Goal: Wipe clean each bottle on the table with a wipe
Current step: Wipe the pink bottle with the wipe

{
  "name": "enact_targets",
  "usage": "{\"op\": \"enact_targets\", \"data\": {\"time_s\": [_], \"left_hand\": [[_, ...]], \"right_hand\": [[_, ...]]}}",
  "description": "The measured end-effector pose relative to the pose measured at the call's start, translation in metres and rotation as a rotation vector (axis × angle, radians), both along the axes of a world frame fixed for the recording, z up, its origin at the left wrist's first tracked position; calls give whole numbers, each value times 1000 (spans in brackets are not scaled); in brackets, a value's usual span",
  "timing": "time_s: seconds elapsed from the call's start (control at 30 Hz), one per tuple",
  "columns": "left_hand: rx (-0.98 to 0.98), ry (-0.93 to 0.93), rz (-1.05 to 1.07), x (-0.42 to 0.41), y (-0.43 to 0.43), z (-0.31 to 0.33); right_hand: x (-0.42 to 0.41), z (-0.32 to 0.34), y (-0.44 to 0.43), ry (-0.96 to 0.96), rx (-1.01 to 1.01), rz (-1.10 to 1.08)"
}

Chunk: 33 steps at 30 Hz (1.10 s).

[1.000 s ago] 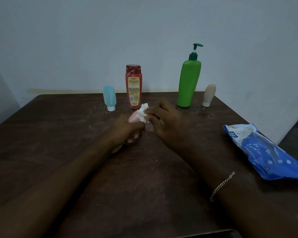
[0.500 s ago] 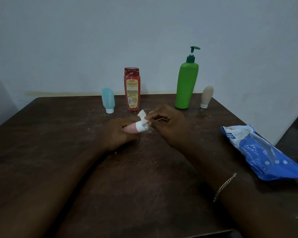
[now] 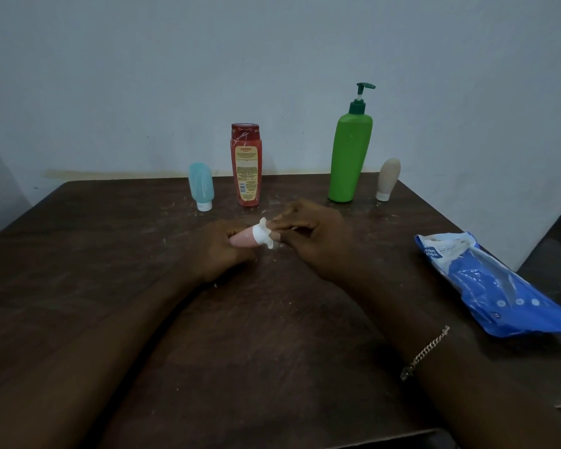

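Reaching out from the near edge of the worktop (image 3: 272,345), both forearms run toward its middle, and the right wrist wears a chain bracelet (image 3: 425,353). Past the middle, the left hand (image 3: 216,252) is curled round the body of a small pink bottle (image 3: 242,240), which lies almost level with its white-capped end pointing right. The right hand (image 3: 314,243) pinches a white wipe (image 3: 268,241) against that cap end, so the wipe bunches into a ruffle around it. I cannot tell whether the bottle touches the worktop or is held just above it.

The step in hand looks like wiping the cap and neck. To do it well, the left hand should hold firm while the right turns the wipe fully round the cap. The wipe should then be drawn down the body, with the grip shifted so the covered part gets cleaned too. The bunched wipe would work better spread out, since a wad misses the seam under the cap.

A blue wipe pack (image 3: 499,286) lies along the right edge. Four more bottles stand upright along the far edge, left to right: a blue tube (image 3: 201,186), a red bottle (image 3: 246,165), a green pump bottle (image 3: 348,157) and a beige tube (image 3: 387,179). The beige tube is nearest the far right corner.
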State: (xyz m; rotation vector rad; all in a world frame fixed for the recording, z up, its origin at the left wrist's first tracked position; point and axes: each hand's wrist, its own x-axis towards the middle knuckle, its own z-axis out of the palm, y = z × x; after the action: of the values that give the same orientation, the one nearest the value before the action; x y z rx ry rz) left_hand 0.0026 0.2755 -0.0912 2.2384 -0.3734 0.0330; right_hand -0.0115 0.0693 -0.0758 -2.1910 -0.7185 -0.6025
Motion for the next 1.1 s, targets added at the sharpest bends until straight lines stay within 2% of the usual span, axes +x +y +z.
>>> {"op": "enact_targets", "data": {"time_s": [0.1, 0.2, 0.33, 0.43, 0.63, 0.9, 1.1], "left_hand": [[18, -3, -7, 0, -2, 0], [-21, 8, 11, 1, -1, -3], [-84, 3, 32, 4, 1, -8], [-92, -8, 31, 4, 0, -8], [-91, 9, 54, 6, 2, -8], [-62, -38, 26, 3, 1, -8], [-31, -23, 15, 2, -2, -5]], "right_hand": [[3, 2, 3, 6, 78, -5], [6, -1, 1, 21, 73, -37], [1, -2, 3, 0, 98, -7], [0, 2, 7, 70, 151, 62], [6, -4, -1, 29, 19, -29], [8, -2, 1, 1, 57, -24], [4, 5, 8, 89, 135, -3]]}}
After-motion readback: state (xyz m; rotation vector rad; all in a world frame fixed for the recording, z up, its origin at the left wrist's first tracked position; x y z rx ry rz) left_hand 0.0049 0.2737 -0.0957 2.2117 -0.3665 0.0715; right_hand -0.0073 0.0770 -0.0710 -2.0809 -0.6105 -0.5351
